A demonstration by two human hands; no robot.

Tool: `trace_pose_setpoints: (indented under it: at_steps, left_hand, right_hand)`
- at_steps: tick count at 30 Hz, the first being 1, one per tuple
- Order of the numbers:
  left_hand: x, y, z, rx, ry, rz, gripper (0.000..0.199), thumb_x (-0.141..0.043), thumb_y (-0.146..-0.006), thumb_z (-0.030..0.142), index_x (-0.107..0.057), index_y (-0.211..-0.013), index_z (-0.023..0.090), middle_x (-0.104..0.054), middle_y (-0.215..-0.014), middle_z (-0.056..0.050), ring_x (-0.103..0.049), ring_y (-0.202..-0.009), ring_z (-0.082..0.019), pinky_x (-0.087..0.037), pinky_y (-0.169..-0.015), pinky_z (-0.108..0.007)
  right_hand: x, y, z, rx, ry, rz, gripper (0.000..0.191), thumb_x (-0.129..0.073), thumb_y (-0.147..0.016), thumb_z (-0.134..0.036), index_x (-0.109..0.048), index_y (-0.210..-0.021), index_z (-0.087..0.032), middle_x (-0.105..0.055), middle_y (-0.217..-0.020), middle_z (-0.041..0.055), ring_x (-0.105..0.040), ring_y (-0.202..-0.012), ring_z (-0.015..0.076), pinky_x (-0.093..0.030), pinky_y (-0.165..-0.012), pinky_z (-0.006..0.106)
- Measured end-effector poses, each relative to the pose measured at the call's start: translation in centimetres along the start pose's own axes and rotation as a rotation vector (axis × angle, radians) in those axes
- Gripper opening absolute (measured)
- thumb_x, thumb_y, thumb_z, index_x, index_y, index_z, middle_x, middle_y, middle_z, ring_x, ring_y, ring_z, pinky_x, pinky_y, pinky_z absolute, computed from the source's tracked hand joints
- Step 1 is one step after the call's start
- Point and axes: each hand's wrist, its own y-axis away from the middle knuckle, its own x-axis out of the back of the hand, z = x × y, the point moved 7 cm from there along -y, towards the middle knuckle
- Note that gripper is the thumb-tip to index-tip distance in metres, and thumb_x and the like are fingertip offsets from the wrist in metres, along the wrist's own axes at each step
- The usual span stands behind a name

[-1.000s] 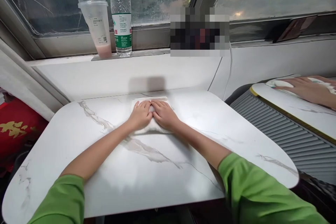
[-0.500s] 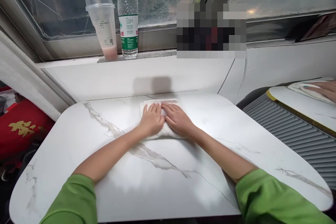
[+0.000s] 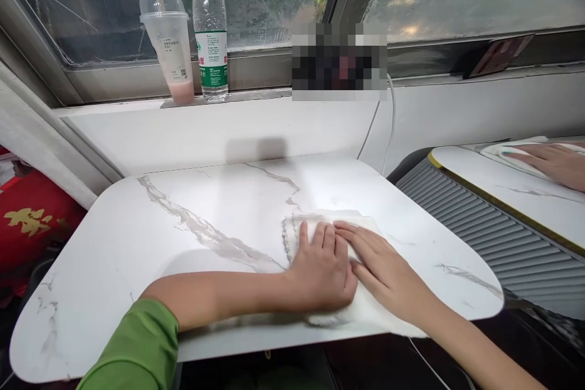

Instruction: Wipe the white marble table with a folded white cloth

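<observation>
The white cloth (image 3: 361, 312) is laid out on the white marbled tabletop (image 3: 192, 262), to the right of its middle and towards the near edge, where one corner seems to be carried slightly past the rim. It is pressed down by the left hand (image 3: 321, 273) and the right hand (image 3: 388, 274), which are set side by side and touching. In neither hand is the grip closed: the fingers are laid open over the fabric, those of the left a little bent, and no part of the cloth is seen to be pinched or bunched. As things lie, contact between cloth and surface is made, and the cloth is neither folded away nor let go, so the handling is judged to be underway rather than finished. What share has been done, and how much is left, cannot be told, since no difference between treated and untreated areas can be made out. The far part of the marbled surface, with its grey veining, is left uncovered by the cloth.
</observation>
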Motion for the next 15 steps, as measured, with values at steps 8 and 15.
trace_pose_setpoints:
  at_steps: [8,15]
  left_hand:
    - [0.1,-6.6,-6.0,0.127,0.002,0.001,0.052,-0.030,-0.094,0.030,-0.035,-0.138,0.003,-0.033,-0.149,-0.020,-0.025,-0.140,-0.027,-0.011,-0.117,-0.050]
    - [0.5,-12.7,-12.6,0.150,-0.004,0.042,0.050,-0.030,-0.093,0.028,-0.036,-0.138,0.007,-0.037,-0.147,-0.015,-0.029,-0.137,-0.022,-0.011,-0.117,-0.046]
  right_hand:
    - [-2.5,-7.9,5.1,0.016,0.031,-0.042,0.048,-0.032,-0.084,-0.023,-0.050,-0.128,-0.017,-0.057,-0.129,0.0120,-0.050,-0.122,0.0250,-0.042,-0.100,0.044]
    - [-4.9,-14.8,8.7,-0.011,0.199,-0.056,0.046,-0.030,-0.085,-0.022,-0.051,-0.125,-0.011,-0.056,-0.131,0.0139,-0.049,-0.121,0.0259,-0.038,-0.099,0.042]
